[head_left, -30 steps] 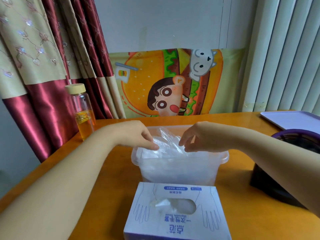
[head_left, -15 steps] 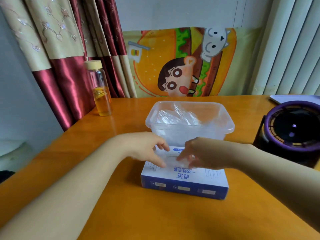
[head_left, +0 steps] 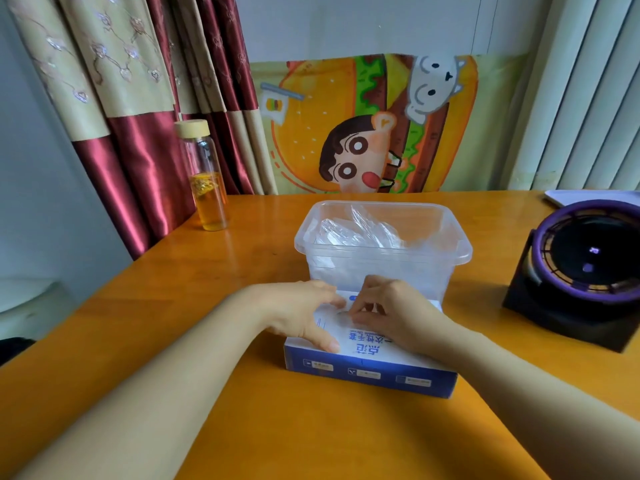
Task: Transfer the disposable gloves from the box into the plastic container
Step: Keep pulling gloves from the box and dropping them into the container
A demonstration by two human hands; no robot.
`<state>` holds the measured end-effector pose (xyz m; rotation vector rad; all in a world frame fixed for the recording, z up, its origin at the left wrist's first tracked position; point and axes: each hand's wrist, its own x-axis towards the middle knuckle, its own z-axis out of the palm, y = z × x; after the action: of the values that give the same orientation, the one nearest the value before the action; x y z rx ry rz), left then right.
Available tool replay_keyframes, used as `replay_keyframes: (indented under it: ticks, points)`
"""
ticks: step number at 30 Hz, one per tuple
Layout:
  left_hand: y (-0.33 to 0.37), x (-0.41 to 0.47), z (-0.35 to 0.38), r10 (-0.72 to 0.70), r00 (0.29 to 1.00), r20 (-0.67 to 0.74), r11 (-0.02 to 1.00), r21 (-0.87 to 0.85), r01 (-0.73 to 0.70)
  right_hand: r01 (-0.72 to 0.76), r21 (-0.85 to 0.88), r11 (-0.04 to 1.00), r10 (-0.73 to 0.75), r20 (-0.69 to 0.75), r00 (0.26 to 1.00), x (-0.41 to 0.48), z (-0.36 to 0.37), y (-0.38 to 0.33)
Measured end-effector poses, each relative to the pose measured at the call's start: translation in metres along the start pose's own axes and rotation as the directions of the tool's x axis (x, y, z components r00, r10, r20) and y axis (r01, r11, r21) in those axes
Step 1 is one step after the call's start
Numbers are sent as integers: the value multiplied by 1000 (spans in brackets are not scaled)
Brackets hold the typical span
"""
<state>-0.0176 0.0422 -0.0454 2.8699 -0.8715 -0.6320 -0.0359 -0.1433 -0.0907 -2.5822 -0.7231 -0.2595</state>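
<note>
A broad orange-brown wooden desk (head_left: 242, 427) fills the lower view, with red and cream curtains (head_left: 131, 98) and a bright cartoon burger poster (head_left: 363, 126) against the wall behind it. At the right edge sits a round black device with a purple rim (head_left: 585, 268), well apart from the work. In the middle of the desk stands a clear rectangular plastic container (head_left: 382, 251), open at the top, holding a loose heap of crumpled transparent disposable gloves (head_left: 360, 232); so part of the transfer looks done. Just in front of it, touching or nearly touching its near wall, lies a flat blue and white cardboard glove box (head_left: 370, 365), placed close so each glove likely travels only a short way. A tall glass bottle with a pale wooden cap and amber liquid (head_left: 206, 178) stands near the curtains at the far left.

Both bare hands rest on the box top. The left hand (head_left: 304, 313) lies flat with its fingers (head_left: 329, 344) spread apart, apparently pressing the box down to steady it. The right hand (head_left: 391, 313) curls over the opening, fingers (head_left: 363, 306) drawn together as if pinching the next glove, though the glove itself is hidden beneath them, so a firm grip cannot be confirmed.
</note>
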Motion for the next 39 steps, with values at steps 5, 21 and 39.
replay_keyframes:
  ticks: [5,21,39]
  points:
    - [4,0,1,-21,1000,-19,995,-94,19,70,-122,990,-83,-102,991,-2,-14,-25]
    - [6,-19,-4,-80,948,-308,964,-265,-4,-68,183,981,153,-507,848,13,-111,-38]
    - [15,9,-90,-206,671,-712,825,-495,-272,8,610,792,139,-193,971,14,-151,-31]
